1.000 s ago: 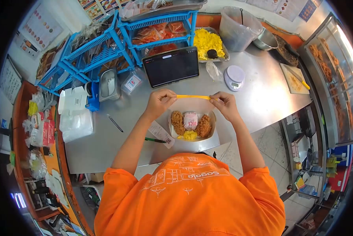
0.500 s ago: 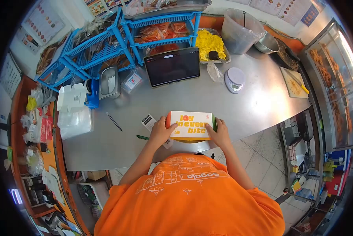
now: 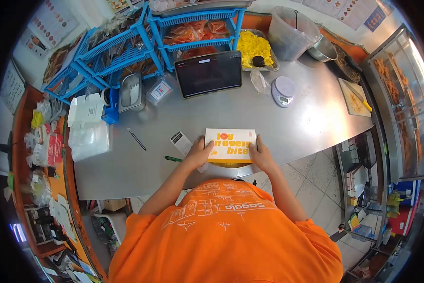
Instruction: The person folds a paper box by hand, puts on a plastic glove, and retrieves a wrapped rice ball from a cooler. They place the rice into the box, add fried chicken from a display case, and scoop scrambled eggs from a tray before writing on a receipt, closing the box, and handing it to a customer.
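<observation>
A white food box [image 3: 231, 141] printed "joy in every bite" in orange and yellow sits at the front edge of the steel table. Around its left end my left hand [image 3: 199, 153] is closed, thumb on the top. My right hand [image 3: 262, 155] grips the opposite end in the same way. Below the lid's front edge a yellow strip shows; the inside of the box is hidden. Just left of my left hand lie a printed label card [image 3: 180, 142] and a green pen [image 3: 172, 158].
A black tablet [image 3: 208, 74] stands behind the box, with a white kitchen scale [image 3: 283, 91] to its right. Blue racks [image 3: 127, 59] and a tray of yellow food [image 3: 255, 49] line the back. A knife lies on a cutting board [image 3: 354, 98] at right.
The red and green side flaps at the box's ends no longer show. Both hands have shifted slightly, thumbs still on the top. The view has moved a little.
</observation>
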Motion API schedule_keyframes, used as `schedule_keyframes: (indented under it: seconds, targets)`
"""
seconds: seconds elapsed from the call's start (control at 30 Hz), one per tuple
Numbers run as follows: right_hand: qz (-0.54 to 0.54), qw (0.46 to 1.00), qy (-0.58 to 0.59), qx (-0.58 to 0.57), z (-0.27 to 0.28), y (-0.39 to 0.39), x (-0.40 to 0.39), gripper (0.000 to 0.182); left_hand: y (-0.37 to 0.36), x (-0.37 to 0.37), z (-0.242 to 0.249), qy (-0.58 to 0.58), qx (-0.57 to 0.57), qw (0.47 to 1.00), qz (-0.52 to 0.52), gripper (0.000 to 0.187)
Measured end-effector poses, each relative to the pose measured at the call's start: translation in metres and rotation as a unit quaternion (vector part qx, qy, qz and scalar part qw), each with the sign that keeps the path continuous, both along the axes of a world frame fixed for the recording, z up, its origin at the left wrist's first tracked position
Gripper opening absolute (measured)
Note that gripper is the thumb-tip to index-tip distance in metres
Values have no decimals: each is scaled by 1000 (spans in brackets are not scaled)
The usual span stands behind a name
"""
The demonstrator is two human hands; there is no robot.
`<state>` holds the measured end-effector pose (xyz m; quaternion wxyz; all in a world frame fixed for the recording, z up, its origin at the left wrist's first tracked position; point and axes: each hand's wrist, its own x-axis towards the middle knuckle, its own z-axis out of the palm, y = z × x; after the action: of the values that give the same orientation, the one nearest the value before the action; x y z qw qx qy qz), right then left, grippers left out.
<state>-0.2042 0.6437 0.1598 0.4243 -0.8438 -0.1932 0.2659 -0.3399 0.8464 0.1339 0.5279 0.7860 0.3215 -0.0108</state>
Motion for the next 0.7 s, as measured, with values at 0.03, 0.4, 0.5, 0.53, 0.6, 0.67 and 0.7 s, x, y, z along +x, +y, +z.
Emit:
schedule_keyframes:
  seconds: [0.03, 0.4, 0.5, 0.53, 0.6, 0.67, 0.7]
  targets:
    - [-6, 997, -3, 72, 4, -5, -6, 47, -5, -5, -10, -131, 127, 983, 36, 47]
    - [173, 944, -272, 70, -18, -41, -14, 53, -13, -40, -26, -326, 254, 898, -150, 40]
    - [173, 949, -257, 48, -8, -41, -13, 49, -15, -41, -22, -326, 255, 898, -151, 43]
    - [175, 953, -245, 33, -6, -41, -12, 47, -15, -39, -21, -331, 249, 899, -146, 44]
    - [173, 940, -289, 52, -19, -42, -8, 43, -15, -36, -25, -330, 266, 896, -133, 45]
    - [170, 927, -328, 68, -32, -43, -9, 40, -18, -37, -32, -327, 280, 894, -122, 47]
    - [163, 912, -364, 92, -37, -42, -9, 38, -18, -35, -37, -335, 294, 888, -113, 45]
